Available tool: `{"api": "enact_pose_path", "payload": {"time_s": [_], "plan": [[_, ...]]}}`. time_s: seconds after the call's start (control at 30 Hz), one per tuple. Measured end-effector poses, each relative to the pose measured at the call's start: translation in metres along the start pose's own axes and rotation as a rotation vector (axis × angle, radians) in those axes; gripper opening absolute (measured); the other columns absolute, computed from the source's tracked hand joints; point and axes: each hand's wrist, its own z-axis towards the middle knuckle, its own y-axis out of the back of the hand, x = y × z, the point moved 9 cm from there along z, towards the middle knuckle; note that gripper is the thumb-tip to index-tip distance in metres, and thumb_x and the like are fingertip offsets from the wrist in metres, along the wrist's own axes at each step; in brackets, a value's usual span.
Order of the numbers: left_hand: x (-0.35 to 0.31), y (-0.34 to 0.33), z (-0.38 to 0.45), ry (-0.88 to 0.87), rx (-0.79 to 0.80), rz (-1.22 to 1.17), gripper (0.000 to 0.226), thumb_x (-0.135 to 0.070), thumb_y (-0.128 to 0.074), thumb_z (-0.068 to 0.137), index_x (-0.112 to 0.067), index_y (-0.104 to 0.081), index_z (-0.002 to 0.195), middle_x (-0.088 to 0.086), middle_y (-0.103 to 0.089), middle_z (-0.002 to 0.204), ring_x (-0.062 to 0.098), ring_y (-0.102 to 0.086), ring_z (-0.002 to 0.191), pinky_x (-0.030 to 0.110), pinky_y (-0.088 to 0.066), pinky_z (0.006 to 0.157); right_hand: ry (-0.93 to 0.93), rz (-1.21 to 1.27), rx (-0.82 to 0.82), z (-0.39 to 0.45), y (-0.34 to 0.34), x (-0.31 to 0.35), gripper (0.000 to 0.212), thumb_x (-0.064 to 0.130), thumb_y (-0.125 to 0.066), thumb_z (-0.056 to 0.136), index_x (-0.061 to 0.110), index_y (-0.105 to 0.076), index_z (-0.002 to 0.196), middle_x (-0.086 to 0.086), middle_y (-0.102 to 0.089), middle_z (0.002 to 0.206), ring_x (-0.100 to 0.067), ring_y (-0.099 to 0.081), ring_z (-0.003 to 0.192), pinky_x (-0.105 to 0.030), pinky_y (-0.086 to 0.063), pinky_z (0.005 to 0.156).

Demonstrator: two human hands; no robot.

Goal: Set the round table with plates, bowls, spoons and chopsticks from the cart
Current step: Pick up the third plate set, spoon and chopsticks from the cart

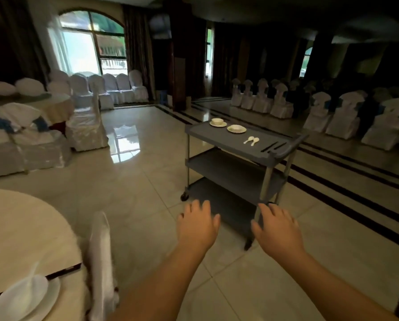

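Ahead of both hands, well apart across the tiled floor, stands the cart point(238, 144) with bowls on plates point(236, 129), spoons point(252, 140) and chopsticks point(274, 145) on its top shelf; left hand point(197, 224) and right hand point(278, 228) reach forward empty, fingers loosely spread, the right somewhat nearer the handle end.

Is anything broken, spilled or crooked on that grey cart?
Nothing stands out. On the cart's top shelf, two bowls sit upright on their plates, two white spoons lie side by side, and dark chopsticks lie near the handle. No spill or crack shows.
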Motion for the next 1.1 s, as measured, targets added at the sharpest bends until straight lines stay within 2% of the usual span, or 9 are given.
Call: {"api": "enact_pose_path", "payload": {"time_s": [0.13, 0.27, 0.47, 0.73, 0.87, 1.0, 1.1], "plan": [[0.027, -0.025, 0.103, 0.047, -0.004, 0.024, 0.052, -0.052, -0.036, 0.098, -0.024, -0.037, 0.142, 0.006, -0.042, 0.145, 0.027, -0.039, 0.135, 0.043, -0.037, 0.104, 0.001, 0.005, 0.026, 0.093, -0.025, 0.014, 0.059, 0.053, -0.042, 0.094, 0.03, -0.032, 0.147, 0.004, -0.038, 0.149, -0.019, -0.032, 0.138, -0.042, -0.03, 0.113], [0.055, -0.039, 0.219, 0.082, 0.021, 0.026, 0.052, -0.053, -0.035, 0.098, -0.026, -0.036, 0.142, 0.003, -0.045, 0.142, 0.025, -0.043, 0.13, 0.041, -0.038, 0.1, -0.063, 0.026, 0.077, 0.205, -0.04, 0.023, 0.061, 0.053, -0.042, 0.094, 0.031, -0.029, 0.149, 0.004, -0.036, 0.15, -0.019, -0.03, 0.139, -0.043, -0.029, 0.114], [0.083, -0.025, 0.366, 0.084, -0.016, 0.053, 0.045, -0.051, -0.035, 0.099, -0.022, -0.045, 0.132, 0.005, -0.051, 0.132, 0.025, -0.047, 0.123, 0.041, -0.043, 0.096, -0.139, 0.033, -0.013, 0.339, -0.052, 0.036, 0.06, 0.049, -0.044, 0.095, 0.026, -0.032, 0.148, 0.0, -0.04, 0.148, -0.023, -0.032, 0.138, -0.044, -0.031, 0.112], [0.106, -0.073, 0.534, 0.055, 0.07, 0.118, 0.052, -0.054, -0.035, 0.097, -0.027, -0.038, 0.141, 0.001, -0.045, 0.141, 0.022, -0.041, 0.131, 0.039, -0.04, 0.103, -0.185, 0.098, 0.021, 0.517, -0.125, 0.061, 0.059, 0.054, -0.045, 0.092, 0.03, -0.035, 0.145, 0.003, -0.044, 0.143, -0.02, -0.039, 0.133, -0.041, -0.035, 0.107], [0.106, -0.082, 0.638, 0.032, 0.055, 0.187, 0.051, -0.052, -0.032, 0.099, -0.025, -0.037, 0.142, 0.003, -0.044, 0.143, 0.023, -0.041, 0.131, 0.04, -0.039, 0.102, -0.157, 0.121, -0.034, 0.623, -0.136, 0.061, 0.055, 0.05, -0.046, 0.093, 0.027, -0.037, 0.143, 0.0, -0.046, 0.141, -0.022, -0.041, 0.13, -0.042, -0.036, 0.103], [0.091, -0.077, 0.747, -0.006, -0.021, 0.132, 0.047, -0.05, -0.035, 0.099, -0.022, -0.044, 0.136, 0.004, -0.049, 0.138, 0.025, -0.045, 0.126, 0.042, -0.043, 0.099, -0.205, 0.111, -0.075, 0.727, -0.129, 0.047, 0.05, 0.044, -0.046, 0.094, 0.023, -0.042, 0.139, -0.006, -0.047, 0.139, -0.027, -0.041, 0.128, -0.045, -0.037, 0.102], [0.075, -0.092, 0.813, -0.033, -0.006, 0.081, 0.048, -0.049, -0.038, 0.098, -0.022, -0.043, 0.137, 0.006, -0.048, 0.139, 0.027, -0.044, 0.128, 0.043, -0.042, 0.099, -0.236, 0.097, -0.079, 0.786, -0.132, 0.041, 0.05, 0.043, -0.048, 0.094, 0.021, -0.043, 0.138, -0.008, -0.048, 0.138, -0.029, -0.042, 0.128, -0.045, -0.037, 0.102]]}}
